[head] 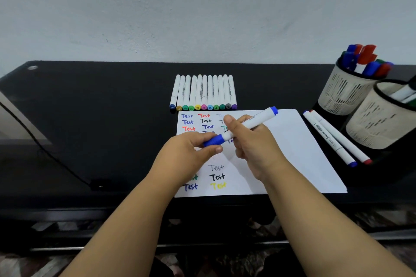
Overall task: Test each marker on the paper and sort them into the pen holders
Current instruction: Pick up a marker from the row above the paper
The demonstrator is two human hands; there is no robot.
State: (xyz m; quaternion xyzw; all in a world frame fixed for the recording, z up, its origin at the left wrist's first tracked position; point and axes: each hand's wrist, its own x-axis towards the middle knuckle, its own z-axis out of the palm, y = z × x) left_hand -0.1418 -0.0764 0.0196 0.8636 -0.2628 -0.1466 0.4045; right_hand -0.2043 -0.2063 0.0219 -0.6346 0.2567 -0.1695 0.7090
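Blue marker (247, 124) in both hands' grip

Bare forearms, seemingly no sleeves

Matt white paper sheet (292, 141); smooth plastic marker barrels (203, 90) beyond it; perforated plastic pen holders (346, 92); matt black counter (90, 108).

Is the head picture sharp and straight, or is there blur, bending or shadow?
Head view: wide-angle bending curves the table edge; writing on the paper reads sharp; the hands cast a soft shadow on it; the nearer pen holder is cut off at the frame edge.
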